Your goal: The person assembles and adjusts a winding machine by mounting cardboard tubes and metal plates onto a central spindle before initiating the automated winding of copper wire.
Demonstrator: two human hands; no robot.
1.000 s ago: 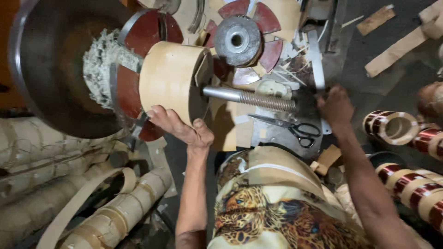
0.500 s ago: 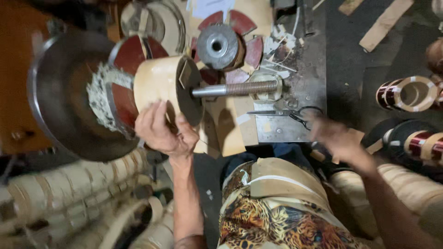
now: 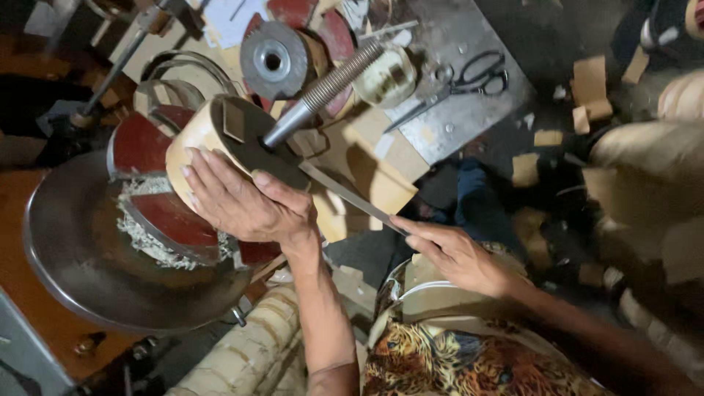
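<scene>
My left hand [image 3: 246, 202] is wrapped over the pale wooden drum [image 3: 192, 143], fingers spread across its curved wall and the thumb lying against the dark round end plate [image 3: 257, 143] that caps it. The hand is closed around that drum and presses it in place. The drum sits on a long threaded steel spindle [image 3: 326, 88] that sticks out through the middle of the end plate and slants up toward the top of the workbench. Behind the drum I see a red-painted spoked hub [image 3: 158, 209] stuffed with pale fibre, and behind that a large dished grey metal disc [image 3: 88, 275] near the left edge of the view.

My right hand [image 3: 458, 257] pinches the near end of a thin flat metal strip [image 3: 352, 198], fingers shut on it. The strip runs up and left, and its far tip meets the lower rim of the end plate, just beside my left thumb.

On the grey metal workbench top [image 3: 469, 44], toward its far right corner, lie black-handled scissors [image 3: 458, 81]. Beside them stands a small pale round cup [image 3: 385, 77], and left of that a grey steel flanged wheel [image 3: 273, 59]. A leopard-print cloth [image 3: 455, 359] covers my lap at the bottom edge.
</scene>
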